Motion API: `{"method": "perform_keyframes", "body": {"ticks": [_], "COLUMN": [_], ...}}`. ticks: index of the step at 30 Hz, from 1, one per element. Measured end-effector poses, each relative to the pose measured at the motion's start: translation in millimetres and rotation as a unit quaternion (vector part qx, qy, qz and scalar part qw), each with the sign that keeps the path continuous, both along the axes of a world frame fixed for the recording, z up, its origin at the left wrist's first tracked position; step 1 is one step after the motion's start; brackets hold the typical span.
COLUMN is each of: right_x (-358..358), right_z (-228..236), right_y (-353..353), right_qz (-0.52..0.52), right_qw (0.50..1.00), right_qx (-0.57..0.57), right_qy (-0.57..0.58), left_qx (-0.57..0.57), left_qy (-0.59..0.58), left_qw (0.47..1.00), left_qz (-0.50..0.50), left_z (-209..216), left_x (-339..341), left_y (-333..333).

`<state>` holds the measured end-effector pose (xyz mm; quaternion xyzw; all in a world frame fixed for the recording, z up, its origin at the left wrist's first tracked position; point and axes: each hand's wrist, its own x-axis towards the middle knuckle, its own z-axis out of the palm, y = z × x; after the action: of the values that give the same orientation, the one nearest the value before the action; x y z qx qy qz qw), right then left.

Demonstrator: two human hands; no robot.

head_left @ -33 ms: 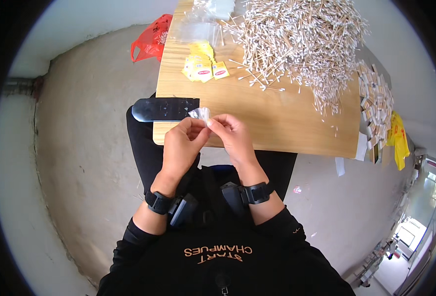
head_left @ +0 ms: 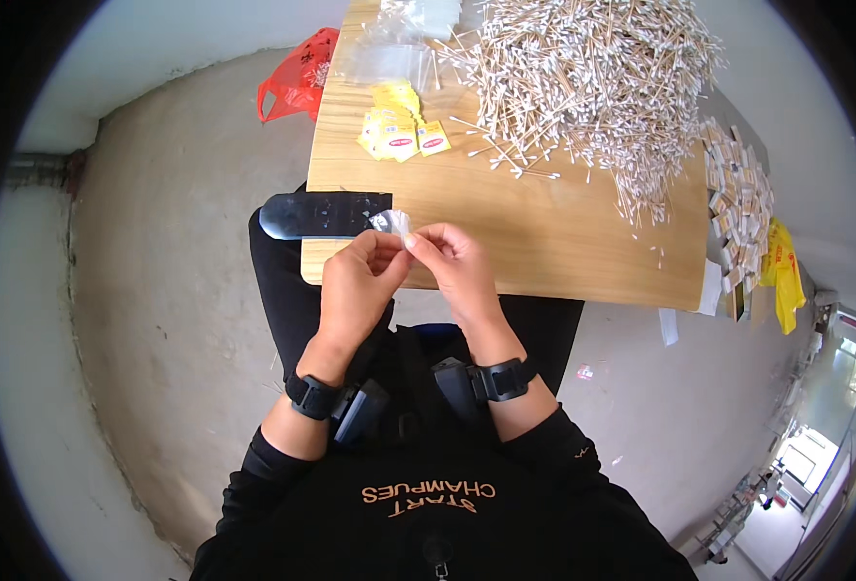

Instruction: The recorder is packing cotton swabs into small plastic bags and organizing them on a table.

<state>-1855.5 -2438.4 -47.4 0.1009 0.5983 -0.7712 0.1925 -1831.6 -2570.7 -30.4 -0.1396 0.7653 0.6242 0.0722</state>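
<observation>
Above the near edge of the table, both my hands pinch a small clear plastic bag [head_left: 390, 223]. My left hand [head_left: 355, 286] grips its lower edge between curled fingers and thumb. My right hand [head_left: 459, 266] pinches the same bag from the other side, thumb and forefinger pressed together. Whether anything lies inside the bag is too small to tell. Just left of the bag, a dark flat strip with a rounded end [head_left: 316, 215] juts past the table's left edge. Yellow printed cards [head_left: 389, 131] lie in a loose pile farther back.
A large heap of cotton swabs [head_left: 583, 87] covers the back right of the wooden table [head_left: 544, 242]. Clear plastic bags [head_left: 389, 60] lie at the back left. A red bag [head_left: 297, 82] hangs at the left; filled packets [head_left: 737, 208] and a yellow bag [head_left: 784, 276] are at the right.
</observation>
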Motion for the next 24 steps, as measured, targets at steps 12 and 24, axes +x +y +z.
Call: {"method": "perform_keyframes", "body": {"ticks": [12,24], "right_x": [8.7,10.2], "right_z": [-5.6,-3.5], "right_y": [-3.1,-3.1], "right_qz": [-0.063,-0.02], "right_qw": [0.997,0.999], "right_qx": [0.009,-0.014], "right_qy": [-0.038,-0.022], "left_qx": [-0.075,0.048], "left_qy": [0.028,-0.018], "left_qw": [0.996,0.998], "left_qz": [-0.036,-0.033], "left_z": [7.1,-15.4], "left_x": [0.7,2.2], "left_y": [5.9,-6.4]}}
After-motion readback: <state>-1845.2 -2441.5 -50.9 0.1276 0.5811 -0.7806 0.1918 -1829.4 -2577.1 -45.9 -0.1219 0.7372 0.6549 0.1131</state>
